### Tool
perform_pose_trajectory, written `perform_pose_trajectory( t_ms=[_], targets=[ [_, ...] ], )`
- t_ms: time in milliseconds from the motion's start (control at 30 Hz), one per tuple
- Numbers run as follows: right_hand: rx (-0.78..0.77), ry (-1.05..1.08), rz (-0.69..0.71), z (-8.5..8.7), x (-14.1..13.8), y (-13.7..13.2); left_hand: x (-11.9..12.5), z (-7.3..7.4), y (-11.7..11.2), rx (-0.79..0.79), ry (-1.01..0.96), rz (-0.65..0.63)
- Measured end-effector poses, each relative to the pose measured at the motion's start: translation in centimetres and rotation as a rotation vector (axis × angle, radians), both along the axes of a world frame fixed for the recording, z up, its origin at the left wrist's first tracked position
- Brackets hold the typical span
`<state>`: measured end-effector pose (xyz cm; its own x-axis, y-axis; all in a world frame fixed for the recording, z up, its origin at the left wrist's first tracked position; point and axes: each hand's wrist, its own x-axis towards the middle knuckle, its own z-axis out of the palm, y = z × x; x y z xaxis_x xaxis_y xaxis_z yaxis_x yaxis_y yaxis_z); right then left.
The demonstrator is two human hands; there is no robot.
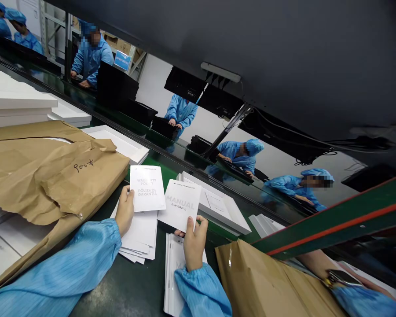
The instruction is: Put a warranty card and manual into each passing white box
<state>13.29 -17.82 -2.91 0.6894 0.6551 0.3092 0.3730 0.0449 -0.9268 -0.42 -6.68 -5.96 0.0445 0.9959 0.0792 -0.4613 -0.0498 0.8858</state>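
While the bare left hand [125, 211] pinches a white rectangular paper warranty leaflet [147, 189] by its left edge, the bare right hand [196, 242] holds a white rectangular paper manual booklet [179, 202] at its lower right corner, each grip narrowed between thumb and fingers. Just left of the manual booklet is the warranty leaflet, printed side showing. Left of the booklet and nearer lies a loose pile of white paper sheets [140, 240]; whether the left grip also catches some of these is hard to tell. Directly nearer than the booklet, a stack of glossy white booklets [172, 281] rests on the dark green bench [119, 286], partly covered by the right forearm. Beyond the booklet and to its right sits an open white cardboard box [236, 218]. Well left of the booklet is a torn brown paper package [62, 180]; to its right, a creased brown paper package [260, 277]
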Motion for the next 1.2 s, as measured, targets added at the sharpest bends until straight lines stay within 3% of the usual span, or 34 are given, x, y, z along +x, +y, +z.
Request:
perform_pose_trajectory(
  t_ms=[267,367,600,733,1033,1200],
  targets=[
    [0.334,0.261,-0.066,1.0,1.5,-0.3,-0.4,0.8,-0.6,0.080,0.156,-0.043],
    [0.386,0.338,-0.019,1.5,1.1,-0.4,-0.6,1.4,-1.0,0.108,0.188,-0.073],
    [0.138,0.421,0.211,-0.1,0.3,0.2,-0.4,1.8,-1.4,0.174,0.104,-0.268],
    [0.076,0.321,0.216,-0.5,-0.1,0.1,-0.1,1.9,-1.5,0.213,0.088,-0.363],
    [-0.040,0.340,0.239,0.2,-1.2,-0.1,-0.1,2.0,-1.6,0.266,0.080,-0.397],
    [-0.099,0.459,0.372,0.1,-1.3,-0.3,-0.1,2.2,-1.9,0.249,0.016,-0.416]
  ],
)
